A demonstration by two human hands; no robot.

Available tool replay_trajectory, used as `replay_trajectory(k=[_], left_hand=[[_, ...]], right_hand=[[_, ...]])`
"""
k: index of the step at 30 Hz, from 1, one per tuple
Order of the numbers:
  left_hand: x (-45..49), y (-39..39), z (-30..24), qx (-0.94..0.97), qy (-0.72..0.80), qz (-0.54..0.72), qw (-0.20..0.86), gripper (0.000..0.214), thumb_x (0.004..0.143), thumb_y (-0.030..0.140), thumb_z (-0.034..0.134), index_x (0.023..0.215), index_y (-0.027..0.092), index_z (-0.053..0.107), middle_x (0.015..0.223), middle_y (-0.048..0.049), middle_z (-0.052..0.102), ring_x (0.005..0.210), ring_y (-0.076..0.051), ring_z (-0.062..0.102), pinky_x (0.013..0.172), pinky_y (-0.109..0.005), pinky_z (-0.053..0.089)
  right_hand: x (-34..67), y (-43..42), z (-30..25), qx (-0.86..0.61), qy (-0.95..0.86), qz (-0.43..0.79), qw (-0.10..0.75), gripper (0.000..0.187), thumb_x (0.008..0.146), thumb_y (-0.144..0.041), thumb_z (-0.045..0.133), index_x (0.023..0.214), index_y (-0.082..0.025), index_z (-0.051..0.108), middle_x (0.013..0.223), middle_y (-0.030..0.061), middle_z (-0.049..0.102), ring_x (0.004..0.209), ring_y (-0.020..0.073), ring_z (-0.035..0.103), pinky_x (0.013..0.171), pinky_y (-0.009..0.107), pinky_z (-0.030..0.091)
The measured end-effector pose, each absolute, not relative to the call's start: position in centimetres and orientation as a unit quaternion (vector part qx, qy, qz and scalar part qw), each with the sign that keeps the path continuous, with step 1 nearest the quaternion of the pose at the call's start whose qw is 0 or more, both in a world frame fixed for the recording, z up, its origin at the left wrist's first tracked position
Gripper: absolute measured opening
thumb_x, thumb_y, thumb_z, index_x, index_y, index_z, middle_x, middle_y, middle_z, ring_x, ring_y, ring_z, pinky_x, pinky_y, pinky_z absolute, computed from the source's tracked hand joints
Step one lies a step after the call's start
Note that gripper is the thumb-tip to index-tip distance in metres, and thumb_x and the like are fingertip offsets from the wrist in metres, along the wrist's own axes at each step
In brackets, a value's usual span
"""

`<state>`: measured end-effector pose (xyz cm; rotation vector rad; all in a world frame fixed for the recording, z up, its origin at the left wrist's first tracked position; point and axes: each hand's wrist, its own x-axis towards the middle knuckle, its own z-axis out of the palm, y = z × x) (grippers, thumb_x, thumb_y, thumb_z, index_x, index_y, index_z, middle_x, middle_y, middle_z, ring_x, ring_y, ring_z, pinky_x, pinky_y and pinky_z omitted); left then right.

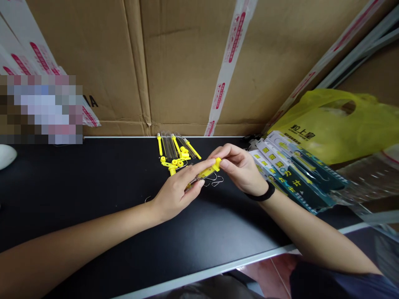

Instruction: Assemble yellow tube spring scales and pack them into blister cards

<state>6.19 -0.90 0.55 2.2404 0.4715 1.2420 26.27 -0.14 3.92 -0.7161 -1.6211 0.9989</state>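
Note:
My left hand [174, 193] is closed around a clear-bodied spring scale [205, 171], with its yellow end pointing right. At that end, the fingertips of my right hand [243, 168] pinch the yellow cap [217, 163]. Just beyond my left hand lie loose yellow plastic parts [173, 169], some of them ring-shaped. Behind those are clear tubes [168, 149] and yellow rods [160, 145] with metal ends. Thin wire hooks [217, 181] rest on the black table [93, 178] below the held scale. My fingers cover part of the scale.
Packaged spring scales [291, 176] are stacked at the right, near my right forearm. A yellow plastic bag [339, 124] and clear plastic packaging [361, 178] sit beyond them. Large cardboard [187, 70] stands along the table's back edge. A white rounded object [6, 156] is at far left.

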Motion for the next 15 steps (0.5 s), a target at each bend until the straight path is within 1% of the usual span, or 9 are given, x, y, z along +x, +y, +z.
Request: replay_trajectory(k=[3, 5, 8, 12, 15], left_hand=[[6.27, -0.95, 0.50, 0.828, 0.169, 0.463, 0.267, 0.053, 0.094, 0.014, 0.047, 0.144, 0.028, 0.039, 0.137, -0.0059, 0.057, 0.121, -0.019, 0.057, 0.103, -0.033, 0.046], [6.30, -0.94, 0.48, 0.827, 0.163, 0.468, 0.265, 0.053, 0.094, 0.013, 0.047, 0.144, 0.028, 0.039, 0.137, -0.0057, 0.057, 0.121, -0.018, 0.056, 0.102, -0.032, 0.046], [6.25, -0.85, 0.42, 0.828, 0.162, 0.469, 0.260, 0.054, 0.093, 0.014, 0.048, 0.144, 0.028, 0.038, 0.136, -0.0060, 0.057, 0.120, -0.019, 0.057, 0.102, -0.032, 0.047], [6.13, -0.72, 0.33, 0.831, 0.175, 0.463, 0.255, 0.052, 0.094, 0.014, 0.047, 0.144, 0.028, 0.040, 0.131, -0.0058, 0.060, 0.117, -0.019, 0.059, 0.101, -0.034, 0.047], [6.13, -0.74, 0.36, 0.832, 0.173, 0.463, 0.251, 0.053, 0.093, 0.014, 0.048, 0.144, 0.028, 0.039, 0.133, -0.0057, 0.059, 0.117, -0.019, 0.059, 0.101, -0.033, 0.047]], right_hand=[[25.76, -0.35, 3.79, -0.293, -0.667, 0.416, 0.544, 0.022, 0.080, -0.039, 0.072, 0.078, -0.020, 0.060, 0.082, 0.0019, 0.065, 0.072, 0.0127, 0.060, 0.066, 0.027, 0.051], [25.45, -0.55, 3.63, -0.287, -0.659, 0.415, 0.558, 0.022, 0.081, -0.038, 0.072, 0.078, -0.020, 0.059, 0.083, 0.0016, 0.065, 0.071, 0.0120, 0.059, 0.065, 0.026, 0.050], [25.30, -0.74, 3.41, -0.287, -0.652, 0.415, 0.566, 0.020, 0.081, -0.038, 0.071, 0.084, -0.021, 0.061, 0.085, 0.0018, 0.064, 0.073, 0.0123, 0.060, 0.065, 0.026, 0.051], [25.61, -0.60, 3.28, -0.296, -0.668, 0.413, 0.544, 0.021, 0.081, -0.039, 0.071, 0.092, -0.022, 0.065, 0.088, 0.0025, 0.065, 0.077, 0.0137, 0.061, 0.070, 0.028, 0.053], [25.70, -0.47, 3.30, -0.295, -0.671, 0.406, 0.546, 0.017, 0.081, -0.036, 0.072, 0.087, -0.021, 0.065, 0.086, 0.0020, 0.064, 0.075, 0.0126, 0.060, 0.067, 0.026, 0.051]])
